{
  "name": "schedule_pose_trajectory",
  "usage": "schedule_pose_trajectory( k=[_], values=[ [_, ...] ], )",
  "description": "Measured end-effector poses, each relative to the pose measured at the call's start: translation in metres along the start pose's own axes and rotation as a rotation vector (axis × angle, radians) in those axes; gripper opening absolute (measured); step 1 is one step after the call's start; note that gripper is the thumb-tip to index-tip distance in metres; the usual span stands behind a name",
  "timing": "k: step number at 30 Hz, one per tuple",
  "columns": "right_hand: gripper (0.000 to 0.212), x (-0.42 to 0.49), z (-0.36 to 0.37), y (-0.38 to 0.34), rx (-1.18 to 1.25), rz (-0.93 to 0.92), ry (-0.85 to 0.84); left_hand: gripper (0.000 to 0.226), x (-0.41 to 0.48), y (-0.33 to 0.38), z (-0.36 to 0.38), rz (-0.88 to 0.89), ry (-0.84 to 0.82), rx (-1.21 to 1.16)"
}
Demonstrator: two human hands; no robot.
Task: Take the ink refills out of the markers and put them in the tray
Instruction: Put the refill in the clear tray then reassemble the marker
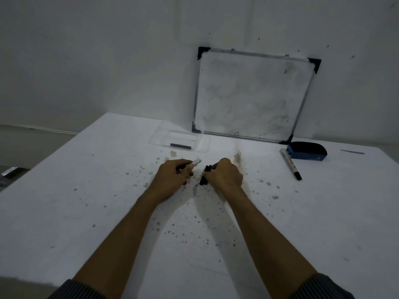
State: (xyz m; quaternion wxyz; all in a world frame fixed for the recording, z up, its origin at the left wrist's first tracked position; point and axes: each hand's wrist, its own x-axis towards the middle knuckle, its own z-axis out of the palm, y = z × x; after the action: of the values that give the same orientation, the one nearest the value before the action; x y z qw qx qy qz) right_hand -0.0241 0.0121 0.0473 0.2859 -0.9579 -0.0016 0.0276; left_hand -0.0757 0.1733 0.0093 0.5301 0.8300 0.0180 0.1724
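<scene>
Your left hand (172,172) pinches a white marker barrel (196,162), your right hand (225,173) grips black marker pieces (204,175) just beside it, and one dark ink refill (181,145) lies in the clear tray (157,138) beyond both hands.

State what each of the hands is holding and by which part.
Left hand grips a white marker body around its middle. Right hand pinches a black piece, probably its cap, by the upper end.
</scene>
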Motion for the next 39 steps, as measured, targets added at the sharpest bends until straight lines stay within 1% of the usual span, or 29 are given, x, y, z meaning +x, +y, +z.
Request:
schedule_pose_trajectory(
  k=[2, 5, 7, 9, 10, 12, 13, 15, 17, 19, 21, 23, 25, 27, 29, 31, 33, 35, 37, 39],
  values=[
    [0.021, 0.000, -0.001, -0.004, 0.010, 0.033, -0.002, 0.048, -0.001, 0.002, 0.001, -0.001, -0.005, 0.004],
    [0.026, 0.003, -0.007, -0.003, 0.103, 0.079, -0.047, 0.038, 0.000, 0.004, 0.004, -0.039, -0.001, 0.000],
    [0.018, 0.003, -0.014, 0.005, 0.200, 0.078, -0.067, 0.031, -0.001, 0.006, 0.006, -0.051, 0.015, -0.026],
    [0.005, 0.002, -0.024, 0.020, 0.358, 0.033, -0.068, 0.024, -0.001, 0.011, 0.009, -0.055, 0.041, -0.061],
    [0.007, 0.002, -0.029, 0.029, 0.448, 0.002, -0.061, 0.020, -0.001, 0.015, 0.011, -0.056, 0.043, -0.090],
    [0.020, 0.002, -0.043, 0.045, 0.607, -0.068, -0.041, 0.017, -0.001, 0.024, 0.018, -0.055, 0.024, -0.153],
    [0.023, 0.002, -0.050, 0.052, 0.680, -0.109, -0.049, 0.016, -0.001, 0.030, 0.024, -0.054, 0.001, -0.182],
    [0.022, 0.002, -0.065, 0.065, 0.803, -0.200, -0.139, 0.015, 0.001, 0.044, 0.038, -0.056, -0.062, -0.257],
    [0.026, 0.000, -0.075, 0.080, 0.892, -0.270, -0.215, 0.013, 0.003, 0.059, 0.055, -0.062, -0.113, -0.343],
    [0.030, 0.001, -0.078, 0.094, 0.972, -0.286, -0.196, 0.015, 0.007, 0.071, 0.075, -0.061, -0.156, -0.378],
    [0.029, 0.002, -0.076, 0.108, 1.062, -0.231, -0.136, 0.022, 0.008, 0.075, 0.097, -0.081, -0.175, -0.376],
    [0.027, 0.003, -0.070, 0.117, 1.145, -0.151, -0.091, 0.030, 0.003, 0.071, 0.112, -0.105, -0.126, -0.346],
    [0.025, 0.009, -0.065, 0.124, 1.169, -0.109, -0.074, 0.035, -0.001, 0.064, 0.121, -0.098, -0.083, -0.322],
    [0.022, 0.015, -0.062, 0.127, 1.198, -0.090, -0.076, 0.036, -0.003, 0.057, 0.122, -0.064, -0.094, -0.332],
    [0.020, 0.019, -0.060, 0.127, 1.293, -0.032, -0.091, 0.035, -0.003, 0.052, 0.118, -0.064, -0.105, -0.357],
    [0.023, 0.024, -0.060, 0.126, 1.437, 0.043, -0.123, 0.034, 0.000, 0.049, 0.112, -0.085, -0.121, -0.376],
    [0.028, 0.028, -0.060, 0.127, 1.523, 0.059, -0.145, 0.033, 0.001, 0.049, 0.110, -0.080, -0.141, -0.369],
    [0.028, 0.029, -0.060, 0.127, 1.515, 0.049, -0.138, 0.031, 0.001, 0.050, 0.109, -0.044, -0.139, -0.304],
    [0.024, 0.027, -0.060, 0.127, 1.482, 0.052, -0.134, 0.031, 0.000, 0.048, 0.104, 0.017, -0.117, -0.177],
    [0.023, 0.026, -0.060, 0.126, 1.471, 0.043, -0.152, 0.032, -0.002, 0.048, 0.102, 0.040, -0.094, -0.132]
  ],
)
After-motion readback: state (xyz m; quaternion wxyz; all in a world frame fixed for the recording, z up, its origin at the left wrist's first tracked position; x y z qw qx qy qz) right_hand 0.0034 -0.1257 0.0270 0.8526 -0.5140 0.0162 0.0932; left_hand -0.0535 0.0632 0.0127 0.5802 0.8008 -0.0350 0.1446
